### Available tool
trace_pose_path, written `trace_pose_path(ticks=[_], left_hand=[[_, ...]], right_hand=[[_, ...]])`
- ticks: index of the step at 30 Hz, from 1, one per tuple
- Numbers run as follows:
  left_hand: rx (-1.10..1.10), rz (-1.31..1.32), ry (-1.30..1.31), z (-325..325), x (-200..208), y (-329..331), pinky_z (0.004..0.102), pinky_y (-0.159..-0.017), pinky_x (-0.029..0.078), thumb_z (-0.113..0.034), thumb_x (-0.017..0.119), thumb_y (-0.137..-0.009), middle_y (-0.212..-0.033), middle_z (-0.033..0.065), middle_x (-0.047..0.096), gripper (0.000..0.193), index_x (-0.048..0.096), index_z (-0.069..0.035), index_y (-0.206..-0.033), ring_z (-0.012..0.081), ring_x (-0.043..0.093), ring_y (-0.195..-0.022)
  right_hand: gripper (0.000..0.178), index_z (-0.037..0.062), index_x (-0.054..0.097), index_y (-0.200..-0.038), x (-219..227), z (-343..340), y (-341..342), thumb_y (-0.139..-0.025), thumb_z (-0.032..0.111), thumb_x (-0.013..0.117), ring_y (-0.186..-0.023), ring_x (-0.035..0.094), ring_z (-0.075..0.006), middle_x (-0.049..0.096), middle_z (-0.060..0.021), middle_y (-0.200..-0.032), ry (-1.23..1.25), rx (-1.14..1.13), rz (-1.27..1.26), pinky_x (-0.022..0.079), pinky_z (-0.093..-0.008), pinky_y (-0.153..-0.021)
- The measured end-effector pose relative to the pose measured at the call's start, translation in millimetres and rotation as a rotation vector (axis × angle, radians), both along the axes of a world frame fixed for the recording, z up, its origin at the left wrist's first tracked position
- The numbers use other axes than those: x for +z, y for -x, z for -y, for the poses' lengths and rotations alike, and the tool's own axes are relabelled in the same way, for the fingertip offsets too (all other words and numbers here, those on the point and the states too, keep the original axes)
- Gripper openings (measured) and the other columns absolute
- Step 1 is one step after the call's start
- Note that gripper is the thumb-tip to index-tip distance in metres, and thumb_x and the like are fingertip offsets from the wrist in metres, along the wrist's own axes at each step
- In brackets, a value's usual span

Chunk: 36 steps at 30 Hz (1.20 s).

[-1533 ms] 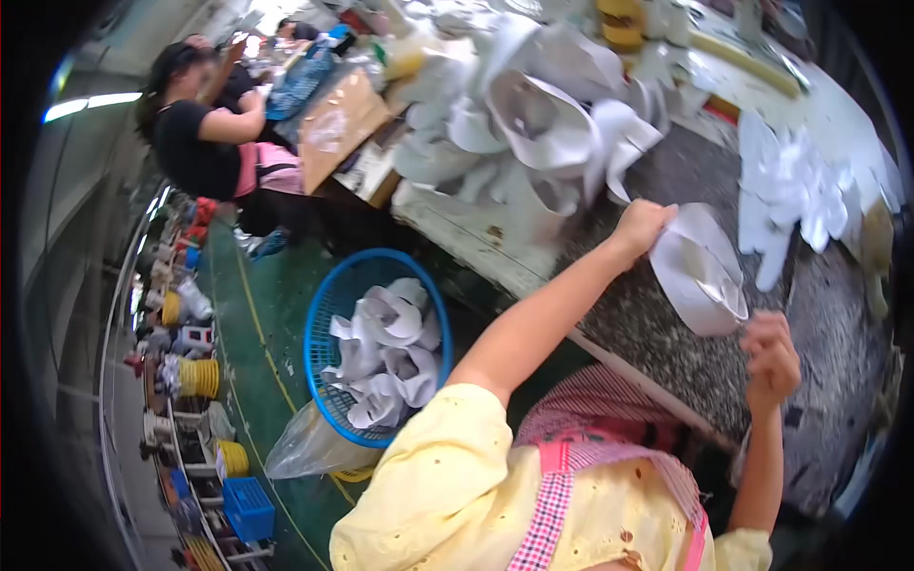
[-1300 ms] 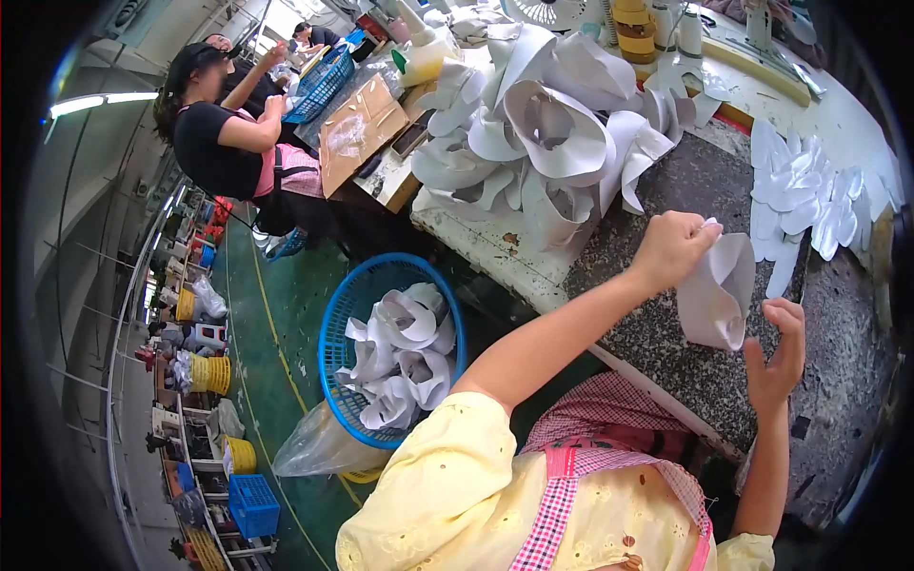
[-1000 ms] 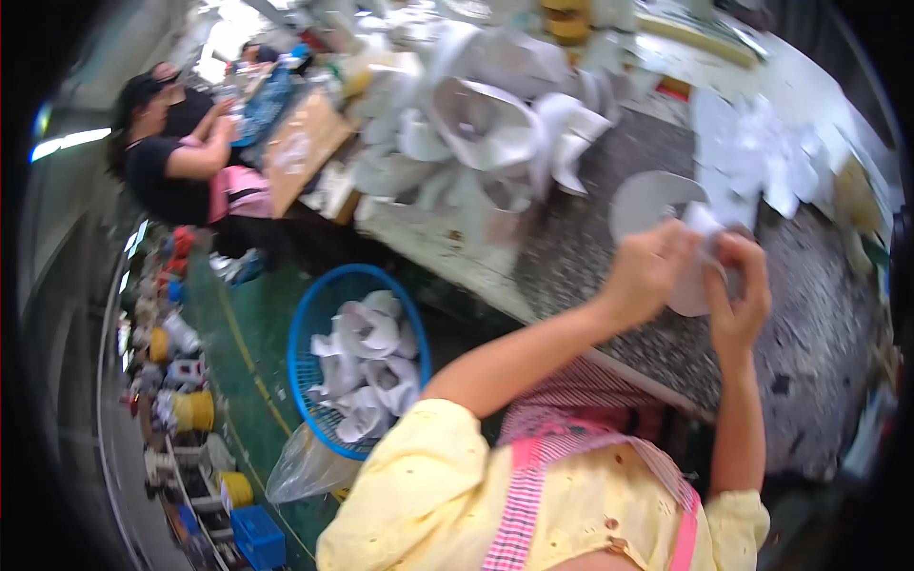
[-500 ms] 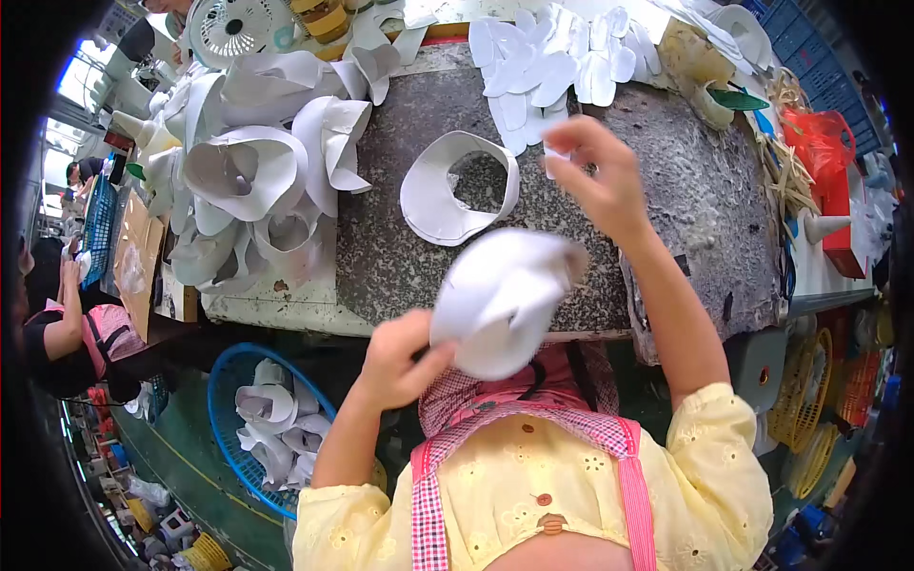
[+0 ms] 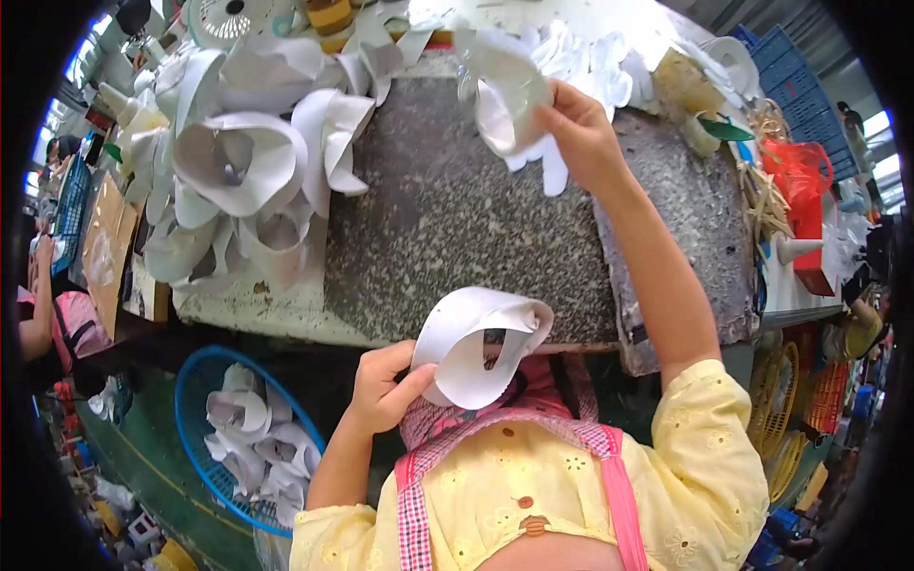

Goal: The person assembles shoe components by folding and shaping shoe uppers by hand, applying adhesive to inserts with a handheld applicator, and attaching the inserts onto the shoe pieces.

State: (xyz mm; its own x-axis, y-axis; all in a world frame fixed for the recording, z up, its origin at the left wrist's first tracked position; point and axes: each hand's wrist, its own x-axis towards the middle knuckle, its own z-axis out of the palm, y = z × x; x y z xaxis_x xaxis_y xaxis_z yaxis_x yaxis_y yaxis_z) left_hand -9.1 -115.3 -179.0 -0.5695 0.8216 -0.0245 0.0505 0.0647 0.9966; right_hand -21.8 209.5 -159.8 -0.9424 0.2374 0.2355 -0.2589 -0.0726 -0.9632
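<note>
My left hand [image 5: 386,388] pinches the edge of a white shoe upper [image 5: 457,328], a stiff curved loop held just off the table's near edge, in front of my apron. Farther out, my right hand [image 5: 588,138] grips the side of a second white loop-shaped upper [image 5: 514,81], which is raised over the far part of the dark speckled board [image 5: 457,200] and looks slightly blurred. Beyond and below that piece lie flat, rounded white pieces [image 5: 609,81], partly hidden by it. A heap of similar white uppers [image 5: 238,162] fills the left side of the table.
A blue basket [image 5: 195,447] with several white uppers stands on the floor at left. On the right are a rough grey mat [image 5: 681,219], a glue-crusted pot [image 5: 687,86], a red plastic bag [image 5: 800,167] and a grey cone [image 5: 798,249]. A co-worker's arm [image 5: 40,295] shows far left.
My right hand has taken the upper from the board and lifted it away from me. My left hand has brought its upper lower and nearer to my body.
</note>
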Motion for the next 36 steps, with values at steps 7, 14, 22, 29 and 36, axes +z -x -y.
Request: trace_pose_path(ticks=[7,14,22,29,36], left_hand=[[0.06,0.026,-0.04,-3,-7,2,0.0237,-0.058,0.042,-0.005,0.052,-0.075,-0.07,0.0095,0.059,0.014,0.058,0.004,-0.083,0.0126,0.056,-0.064],[0.087,0.02,-0.062,-1,-8,6,0.0226,-0.058,0.042,-0.004,0.051,-0.077,-0.071,0.0082,0.06,0.013,0.057,0.005,-0.084,0.0097,0.054,-0.064],[0.114,0.021,-0.072,-4,-7,10,0.0216,-0.058,0.041,-0.005,0.05,-0.078,-0.071,0.0059,0.059,0.014,0.057,0.005,-0.085,0.0079,0.053,-0.065],[0.409,-0.178,0.175,-7,-5,38,0.0216,-0.058,0.039,-0.007,0.053,-0.078,-0.069,0.0021,0.054,0.018,0.055,0.003,-0.093,0.0072,0.048,-0.065],[0.564,-1.092,0.093,-22,12,68,0.0318,-0.068,0.045,-0.006,0.058,-0.076,-0.101,0.0135,0.054,0.033,0.052,-0.004,-0.108,0.0273,0.055,-0.085]], right_hand=[[0.017,0.0045,0.053,-0.095,-12,-18,21,-0.083,0.017,0.052,-0.079,0.053,-0.0112,0.057,-0.002,-0.085,0.522,0.044,-0.056,0.043,-0.0304,-0.073],[0.017,0.0039,0.052,-0.09,-9,-18,20,-0.086,0.019,0.045,-0.083,0.053,-0.021,0.056,-0.0076,-0.08,0.629,0.108,-0.127,0.045,-0.036,-0.072],[0.024,0.0053,0.052,-0.082,0,-15,12,-0.088,0.025,0.04,-0.086,0.05,-0.0212,0.053,-0.0041,-0.077,0.632,0.178,-0.16,0.043,-0.0371,-0.074],[0.025,0.0061,0.05,-0.079,6,-7,3,-0.088,0.027,0.039,-0.082,0.047,-0.019,0.05,-0.0028,-0.074,0.626,0.137,-0.142,0.04,-0.0348,-0.072],[0.024,0.0026,0.049,-0.084,17,10,-18,-0.087,0.025,0.041,-0.066,0.047,-0.0176,0.051,-0.006,-0.068,0.524,0.227,-0.131,0.038,-0.0313,-0.061]])
